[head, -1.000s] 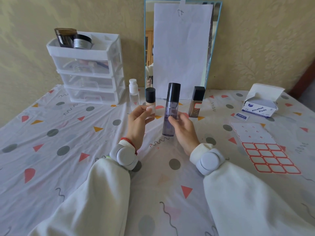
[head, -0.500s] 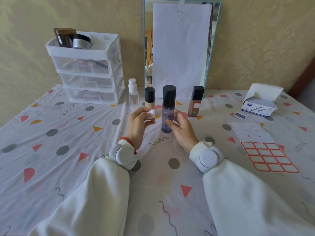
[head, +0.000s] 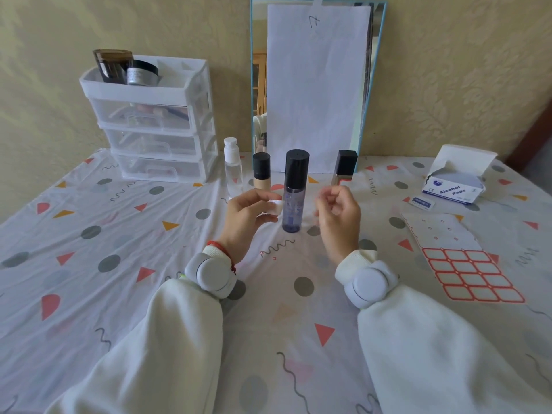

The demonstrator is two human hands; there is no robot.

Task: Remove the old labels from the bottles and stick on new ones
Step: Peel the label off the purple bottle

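Bottle [head: 294, 192] stands free between both hands' grip.

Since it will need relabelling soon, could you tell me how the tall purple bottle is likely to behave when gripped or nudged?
The purple bottle stands tall and narrow on a small base, so a sideways nudge would probably tip it. Its smooth, glossy wall may feel slippery. It looks clear and rigid, so likely stiff.

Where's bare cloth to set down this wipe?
Free: the patterned cloth left of the left hand, below the white drawer unit. Crowded: around the purple black-capped bottle; the red-bordered label sheet fills the right.
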